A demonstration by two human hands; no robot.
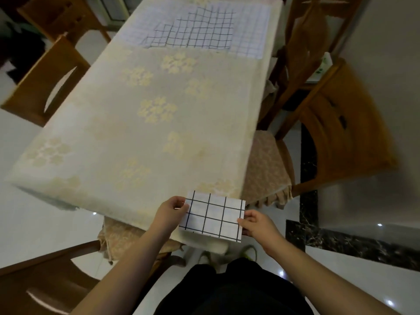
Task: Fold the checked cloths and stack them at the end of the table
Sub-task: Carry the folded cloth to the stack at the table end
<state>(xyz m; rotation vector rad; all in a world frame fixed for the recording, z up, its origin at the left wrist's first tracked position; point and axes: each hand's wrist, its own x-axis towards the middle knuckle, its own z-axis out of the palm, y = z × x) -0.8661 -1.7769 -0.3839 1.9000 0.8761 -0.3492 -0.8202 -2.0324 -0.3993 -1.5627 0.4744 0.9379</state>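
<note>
A small folded white cloth with a black check [213, 215] hangs in the air at the table's near right corner. My left hand [171, 210] pinches its left edge. My right hand [255, 223] pinches its right edge. At the far end of the table lies a larger black-checked cloth [200, 31], unfolded and slightly rumpled. Under it spreads a pale cloth with a fine blue check [252, 26].
The table [141, 114] wears a cream cover with yellow flower prints. Wooden chairs stand around it: two on the left [43, 85], two on the right [341, 123], one at the near left [45, 287]. Cushioned seats [268, 164] poke out beside the near corner.
</note>
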